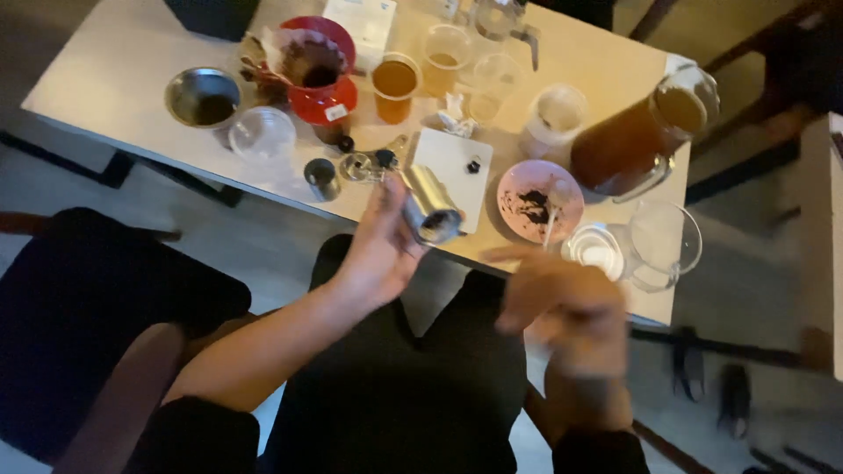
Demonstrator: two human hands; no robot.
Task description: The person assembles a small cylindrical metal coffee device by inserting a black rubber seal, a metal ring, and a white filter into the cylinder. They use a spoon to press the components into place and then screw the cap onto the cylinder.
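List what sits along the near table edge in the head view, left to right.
Steel bowl → clear lid → small metal cup → metal grinder cylinder in the left hand → pink plate → empty glass pitcher.

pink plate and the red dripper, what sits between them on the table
In the head view, a white square tile with a small black knob lies between the pink plate and the red dripper.

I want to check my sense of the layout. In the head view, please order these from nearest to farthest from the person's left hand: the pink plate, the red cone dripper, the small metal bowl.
1. Pink plate with dark grounds: to the right of the left hand, near the table's front edge.
2. Red cone dripper with paper filter: beyond the hand, towards the back.
3. Small metal bowl: far left of the table.
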